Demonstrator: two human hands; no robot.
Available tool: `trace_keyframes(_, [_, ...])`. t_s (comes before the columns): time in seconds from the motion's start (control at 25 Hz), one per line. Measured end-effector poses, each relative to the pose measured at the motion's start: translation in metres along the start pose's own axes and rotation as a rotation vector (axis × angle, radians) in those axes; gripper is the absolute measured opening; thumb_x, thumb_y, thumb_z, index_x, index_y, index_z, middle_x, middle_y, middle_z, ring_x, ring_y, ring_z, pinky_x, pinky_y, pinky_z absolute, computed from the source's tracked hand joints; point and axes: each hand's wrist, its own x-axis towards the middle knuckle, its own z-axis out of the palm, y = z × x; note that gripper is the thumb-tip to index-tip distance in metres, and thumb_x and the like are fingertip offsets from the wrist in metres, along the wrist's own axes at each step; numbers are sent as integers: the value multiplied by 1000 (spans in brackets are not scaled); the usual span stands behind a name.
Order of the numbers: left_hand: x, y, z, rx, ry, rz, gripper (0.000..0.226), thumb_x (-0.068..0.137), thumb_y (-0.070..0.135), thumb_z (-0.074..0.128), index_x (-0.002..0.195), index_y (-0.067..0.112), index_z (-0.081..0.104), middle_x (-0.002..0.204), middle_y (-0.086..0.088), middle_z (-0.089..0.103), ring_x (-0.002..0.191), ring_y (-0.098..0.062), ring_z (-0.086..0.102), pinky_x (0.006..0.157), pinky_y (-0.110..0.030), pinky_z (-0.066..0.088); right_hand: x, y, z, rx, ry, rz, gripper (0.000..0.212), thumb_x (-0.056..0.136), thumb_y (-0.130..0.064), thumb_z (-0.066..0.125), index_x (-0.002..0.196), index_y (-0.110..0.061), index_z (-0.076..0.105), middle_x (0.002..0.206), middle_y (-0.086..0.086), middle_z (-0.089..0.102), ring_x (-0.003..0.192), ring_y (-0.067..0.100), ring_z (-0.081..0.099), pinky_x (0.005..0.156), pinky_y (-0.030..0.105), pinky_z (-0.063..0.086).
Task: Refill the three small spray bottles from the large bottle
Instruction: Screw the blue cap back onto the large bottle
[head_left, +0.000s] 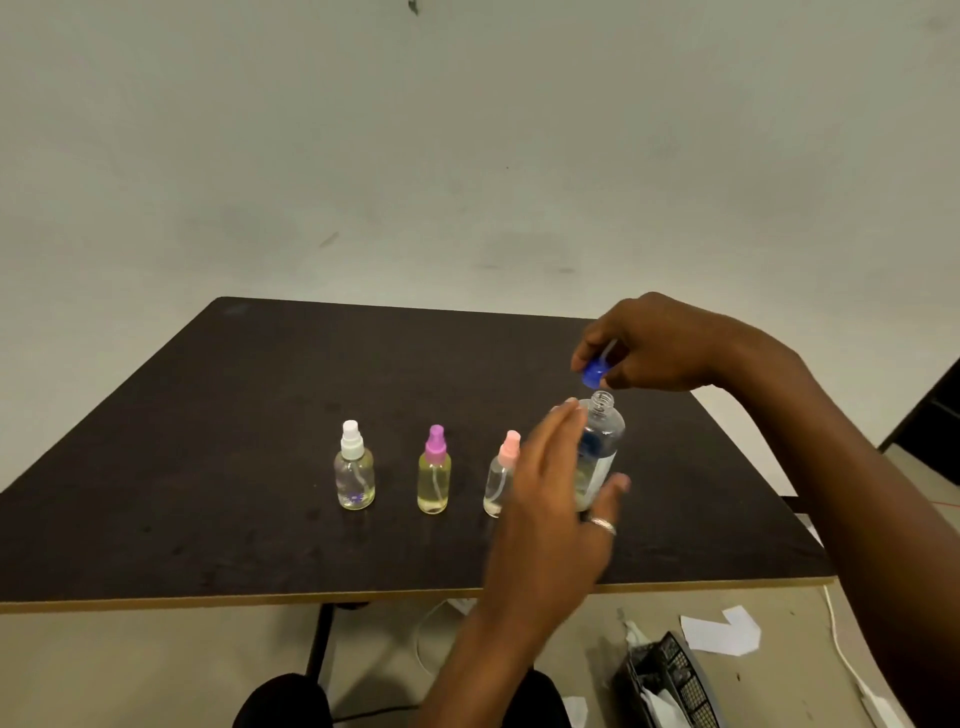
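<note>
Three small spray bottles stand in a row on the dark table (208, 415): one with a white cap (354, 467), one with a purple cap (434, 473), one with a pink cap (501, 475). To their right stands the large clear bottle (602, 441), its threaded neck open. My right hand (654, 345) pinches its blue cap (594, 375) with a thin tube just above the neck. My left hand (556, 499), a ring on the thumb, has straight fingers spread beside the large bottle and partly hides the pink-capped bottle.
The table's pale front edge (260, 600) runs across below the bottles. On the floor at the lower right lie a black mesh basket (670, 686) with paper, white paper scraps (722, 631) and a white cable (844, 660). A table leg (318, 642) stands under the front edge.
</note>
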Motion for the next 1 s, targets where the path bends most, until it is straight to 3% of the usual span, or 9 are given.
trace_keyframes(0.12, [10, -3, 50, -62, -96, -247, 90, 92, 41, 63, 156, 31, 0, 165, 12, 3, 151, -8, 7, 118, -22, 14, -6, 15, 9, 8, 11, 9, 35, 79, -6, 74, 110, -22, 70, 106, -6, 69, 92, 9, 64, 78, 20, 48])
trace_keyframes(0.24, [23, -15, 78, -19, -83, -419, 101, 90, 41, 66, 155, 26, -9, 166, 7, -4, 152, -14, 2, 116, -24, 8, -8, 23, 18, 26, 21, 5, 32, 79, -3, 73, 107, -19, 71, 107, -2, 70, 92, 11, 65, 77, 18, 47])
trace_keyframes(0.36, [35, -23, 92, -57, -69, -519, 105, 86, 38, 72, 156, 22, -5, 166, 3, 4, 152, -18, 8, 117, -27, 13, -5, 24, 26, 54, 10, -10, 30, 80, -3, 74, 105, -19, 73, 107, -3, 71, 92, 10, 65, 79, 18, 48])
trace_keyframes(0.56, [41, -39, 94, 2, 8, -502, 93, 87, 28, 72, 156, 18, 11, 159, -2, 29, 145, -19, 31, 113, -27, 31, 2, 25, 31, 88, 5, -47, 29, 80, -5, 76, 103, -22, 74, 103, -8, 71, 88, 5, 65, 76, 14, 48])
trace_keyframes(1.0, [40, -48, 85, 15, 78, -479, 79, 86, 24, 74, 149, 19, 26, 147, -1, 44, 135, -16, 45, 111, -34, 42, 15, 16, 35, 62, 26, -95, 27, 80, -11, 77, 105, -21, 75, 105, -7, 73, 83, 4, 65, 77, 12, 48])
